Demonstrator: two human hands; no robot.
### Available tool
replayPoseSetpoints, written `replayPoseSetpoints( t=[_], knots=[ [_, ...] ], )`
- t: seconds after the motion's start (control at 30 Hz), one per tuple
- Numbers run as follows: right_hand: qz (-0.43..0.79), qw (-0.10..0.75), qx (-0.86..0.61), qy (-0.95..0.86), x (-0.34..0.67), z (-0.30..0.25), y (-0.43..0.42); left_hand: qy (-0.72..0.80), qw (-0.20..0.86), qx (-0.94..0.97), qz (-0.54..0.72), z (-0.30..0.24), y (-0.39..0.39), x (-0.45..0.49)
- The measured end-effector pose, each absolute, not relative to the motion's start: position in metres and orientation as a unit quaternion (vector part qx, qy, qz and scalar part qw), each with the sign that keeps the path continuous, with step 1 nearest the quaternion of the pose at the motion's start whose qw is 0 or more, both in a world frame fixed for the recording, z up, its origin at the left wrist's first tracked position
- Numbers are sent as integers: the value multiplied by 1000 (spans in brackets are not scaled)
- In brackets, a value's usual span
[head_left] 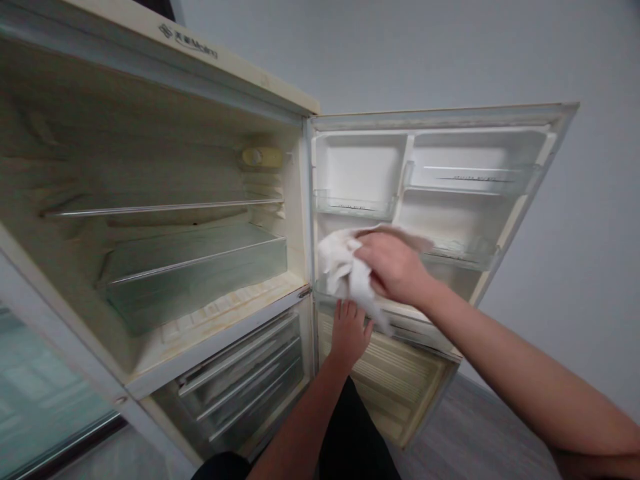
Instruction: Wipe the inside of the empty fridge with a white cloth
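My right hand (393,263) is closed around a crumpled white cloth (343,257), slightly blurred, in front of the shelves of the open upper refrigerator door (360,160). Loose folds of it hang down past my fingers. Just below, my left hand (350,330) has its fingers stretched out against the lowest clear door bin (325,300), with nothing seen in its grasp. The cloth hides part of that bin and the middle of the door.
To the left the refrigerator compartment holds a glass shelf (170,209) and a clear drawer (210,273). Below are the freezer drawers (250,373) and the open lower door (395,380). A wall (590,233) stands behind the doors.
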State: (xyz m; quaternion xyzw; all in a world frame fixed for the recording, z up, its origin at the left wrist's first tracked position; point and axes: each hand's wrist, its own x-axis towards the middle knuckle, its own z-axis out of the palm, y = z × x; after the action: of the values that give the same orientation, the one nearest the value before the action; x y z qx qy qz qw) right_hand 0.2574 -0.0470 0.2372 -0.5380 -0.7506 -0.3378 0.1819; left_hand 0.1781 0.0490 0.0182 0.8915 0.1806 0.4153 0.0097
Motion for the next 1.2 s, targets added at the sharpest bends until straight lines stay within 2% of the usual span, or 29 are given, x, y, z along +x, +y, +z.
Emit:
replayPoseSetpoints(
  t=[0.1,0.2,0.33,0.5,0.67,0.83,1.13,1.2],
  knots=[
    [-331,-5,-511,-793,240,208,5,185,5,895,406,19,49,177],
    [-324,-77,-575,-748,261,184,55,181,7,900,396,22,50,174],
    [-355,-22,-613,-705,301,177,96,174,18,902,395,20,54,169],
    [-364,74,-639,-674,308,201,110,164,18,903,397,16,57,166],
    [-347,85,-678,-642,314,199,93,172,23,897,407,15,55,166],
    [-400,86,-679,-610,324,176,67,176,17,897,406,17,53,162],
    [-426,181,-703,-540,317,159,76,174,29,897,404,18,53,161],
    [-422,173,-701,-549,313,157,84,176,32,896,406,18,52,163]
  ],
)
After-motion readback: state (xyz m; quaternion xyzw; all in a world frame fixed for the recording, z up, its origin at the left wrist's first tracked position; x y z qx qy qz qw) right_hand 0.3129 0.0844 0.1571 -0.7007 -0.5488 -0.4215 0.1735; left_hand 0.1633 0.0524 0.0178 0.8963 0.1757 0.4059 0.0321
